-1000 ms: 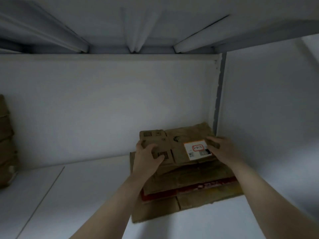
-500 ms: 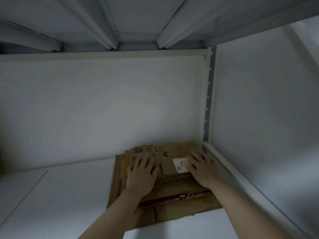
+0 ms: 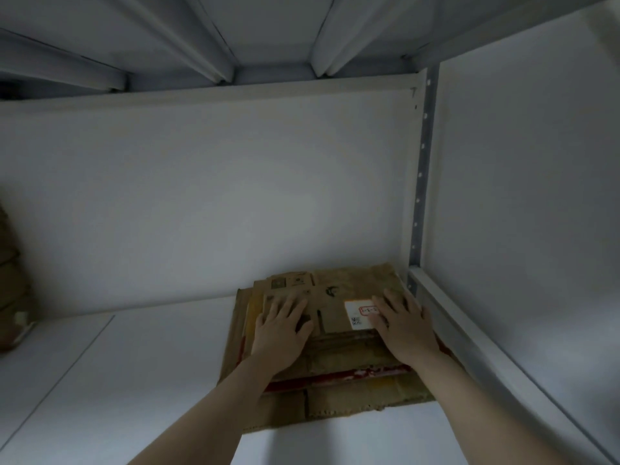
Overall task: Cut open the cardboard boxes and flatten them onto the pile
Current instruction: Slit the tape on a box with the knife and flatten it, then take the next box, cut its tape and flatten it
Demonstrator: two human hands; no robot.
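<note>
Low in the centre-right of the frame, a pile of flattened cardboard boxes (image 3: 335, 394) lies on a white shelf (image 3: 117, 380), tucked into the corner by a grey upright post (image 3: 421, 182). The left hand (image 3: 280, 332) and right hand (image 3: 404, 330) lie flat with straight, spread fingers on the top flattened box (image 3: 339, 290), the right partly covering its white label (image 3: 359, 313). This box looks fully flattened and stacked; brown cardboard at the frame's left edge (image 3: 8, 283) may be work left, though I cannot tell.
</note>
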